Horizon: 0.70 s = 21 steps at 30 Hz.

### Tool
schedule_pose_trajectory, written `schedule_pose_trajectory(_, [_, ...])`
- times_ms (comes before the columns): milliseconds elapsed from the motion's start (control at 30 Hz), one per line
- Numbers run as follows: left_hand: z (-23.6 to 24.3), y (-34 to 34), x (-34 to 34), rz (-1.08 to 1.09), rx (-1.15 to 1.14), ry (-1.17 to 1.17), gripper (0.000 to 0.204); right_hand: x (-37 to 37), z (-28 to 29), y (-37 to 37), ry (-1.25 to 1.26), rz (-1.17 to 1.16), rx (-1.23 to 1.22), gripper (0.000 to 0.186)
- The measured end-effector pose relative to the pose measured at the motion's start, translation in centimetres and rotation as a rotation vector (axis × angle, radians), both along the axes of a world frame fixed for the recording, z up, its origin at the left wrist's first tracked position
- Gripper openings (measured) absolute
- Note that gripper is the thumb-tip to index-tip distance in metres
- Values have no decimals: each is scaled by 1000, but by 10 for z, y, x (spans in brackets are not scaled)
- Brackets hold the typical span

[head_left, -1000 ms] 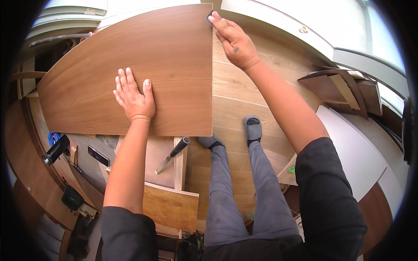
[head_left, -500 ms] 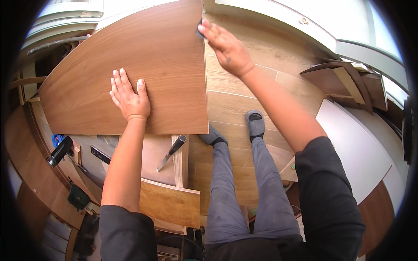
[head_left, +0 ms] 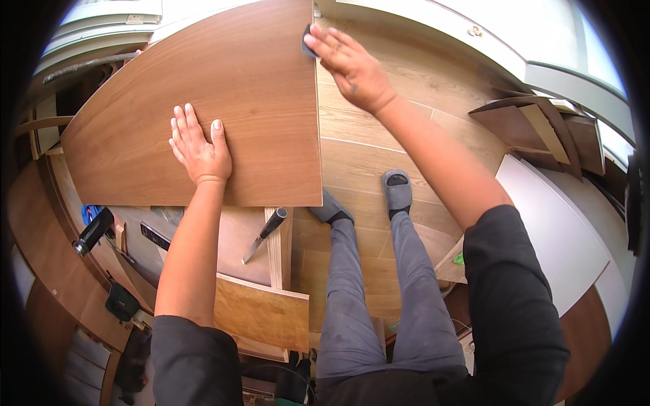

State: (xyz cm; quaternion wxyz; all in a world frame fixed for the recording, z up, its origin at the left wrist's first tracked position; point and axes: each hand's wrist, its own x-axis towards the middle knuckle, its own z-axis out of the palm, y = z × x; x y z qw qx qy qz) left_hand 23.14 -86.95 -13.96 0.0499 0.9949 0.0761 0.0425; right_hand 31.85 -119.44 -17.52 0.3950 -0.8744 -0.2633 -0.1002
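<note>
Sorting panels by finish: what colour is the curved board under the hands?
Reddish-brown wood-grain board, head view.

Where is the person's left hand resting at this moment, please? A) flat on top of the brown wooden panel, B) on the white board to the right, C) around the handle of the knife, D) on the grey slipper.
A: the left hand lies palm down with fingers spread on the wooden panel, while the knife lies untouched below it and the right hand presses a small dark pad at the panel's right edge.
</note>
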Motion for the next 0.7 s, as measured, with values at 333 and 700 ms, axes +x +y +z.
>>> schedule_pose_trajectory(333, [2,0,-5,18,9,8,71,-107,-1,-7,181,131,27,54])
schedule_pose_trajectory(700, [-1,0,-2,20,-22,-21,71,-130,-2,-4,153,174,76,63])
